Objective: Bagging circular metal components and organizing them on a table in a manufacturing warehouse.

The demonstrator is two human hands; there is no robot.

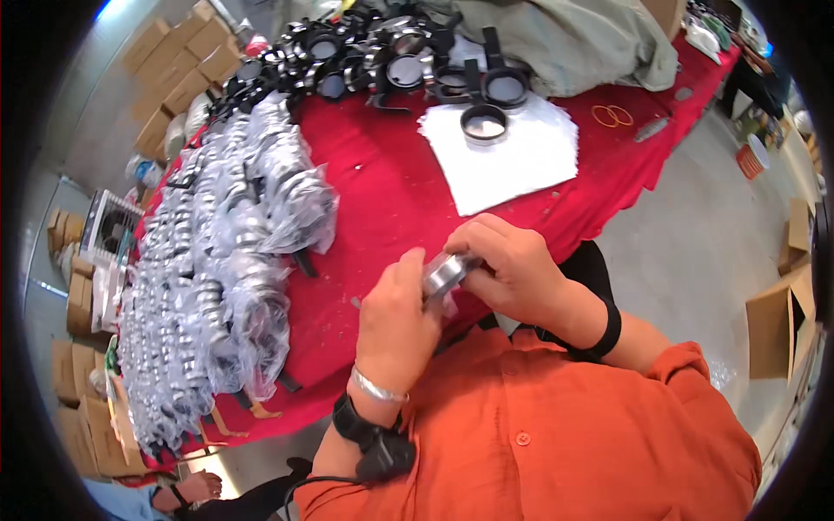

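Note:
Near the table's front edge, my left hand [401, 321] and my right hand [517, 271] grip a silver metal ring [444, 274] between them. The left fingers wrap its near side and the right fingers pinch the far side, where something dark shows. Motion blurs the ring slightly, and the fingers hide part of it. Beyond my hands lies a stack of white sheets [512, 169]. A round black-rimmed piece with a black handle [484, 123] rests on the sheets' far end, beside a similar handled piece [506, 87].
Plastic-wrapped rows of silver rings [213, 252] cover the left of the red cloth [373, 165]. Loose black-handled pieces [323, 48] crowd the back, beside a grey-green cloth [582, 43]. Two yellow bands [612, 115] lie right. Another person's hand [201, 486] shows lower left. A carton [773, 326] stands right.

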